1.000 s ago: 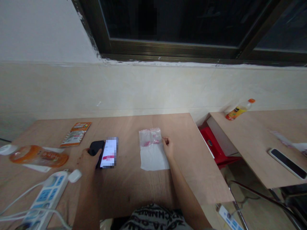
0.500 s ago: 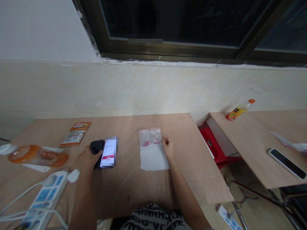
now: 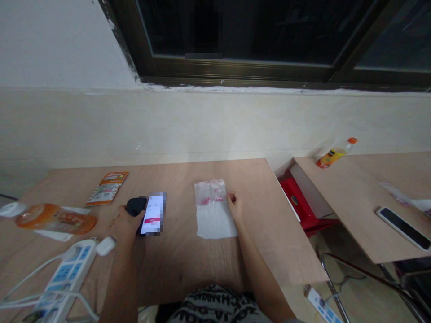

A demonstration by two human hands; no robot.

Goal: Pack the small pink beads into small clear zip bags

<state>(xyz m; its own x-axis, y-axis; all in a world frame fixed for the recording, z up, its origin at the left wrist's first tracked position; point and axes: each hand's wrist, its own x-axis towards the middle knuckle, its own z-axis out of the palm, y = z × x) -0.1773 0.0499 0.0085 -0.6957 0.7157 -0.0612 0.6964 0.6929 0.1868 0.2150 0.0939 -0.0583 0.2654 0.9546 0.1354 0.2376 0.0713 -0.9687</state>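
On the wooden table (image 3: 188, 260) lies a lit phone (image 3: 153, 213), with a dark object (image 3: 135, 206) beside it. My left hand (image 3: 126, 224) rests at the phone's left edge, fingers curled against it. A clear plastic bag with pink print (image 3: 211, 197) lies on a white sheet (image 3: 215, 224) in the table's middle. Closed in a loose fist, my right hand (image 3: 235, 206) touches the bag's right edge; whether it pinches the bag I cannot make out.
At the left lie an orange bottle on its side (image 3: 55, 218), an orange packet (image 3: 106, 188) and a white power strip with cables (image 3: 65, 273). A second table (image 3: 363, 202) at the right holds a bottle (image 3: 335, 154) and a dark phone (image 3: 402, 228). A red object (image 3: 299, 202) sits in the gap.
Almost nothing has changed. My left hand shifted slightly against the phone; my right hand stays at the bag's edge.
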